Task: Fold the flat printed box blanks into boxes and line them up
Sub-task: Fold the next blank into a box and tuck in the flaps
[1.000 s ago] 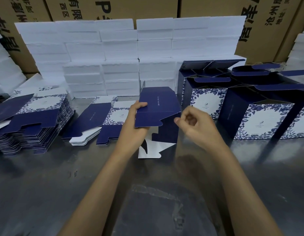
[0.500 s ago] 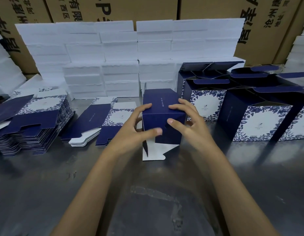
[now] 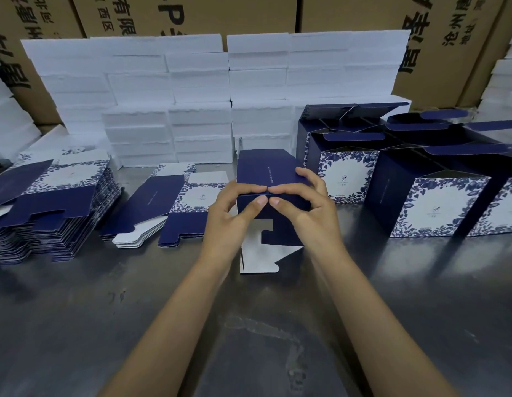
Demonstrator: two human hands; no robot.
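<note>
Half-formed navy box [image 3: 266, 179] standing on end on the steel table [image 3: 134, 325], long axis upright, upper panel with a thin line of white print tilted away toward the far wall, white-lined bottom flaps [image 3: 259, 259] splayed toward the near edge. Gripped from both sides: left hand [image 3: 229, 222] closed on the left edge, right hand [image 3: 309, 207] closed on the right, forefingers and thumbs meeting almost tip to tip along the front fold at the box's middle. Box sits between the two palms and just beyond them, flaps hanging below the wrists.

Left of the left hand, a short pile of flat blanks [image 3: 169, 207], blue floral faces up; farther left, a much taller stack of blanks [image 3: 48, 207]. Right of the right hand, finished boxes [image 3: 432, 196] in a row with top flaps open, the nearest just beside the right knuckles and partly hidden by them. Beyond both hands, white foam slabs [image 3: 197, 96] stacked like a wall, brown cartons [image 3: 449, 38] with black lettering behind. Nothing between the hands and the box; both forearms crossing the bare near table.
</note>
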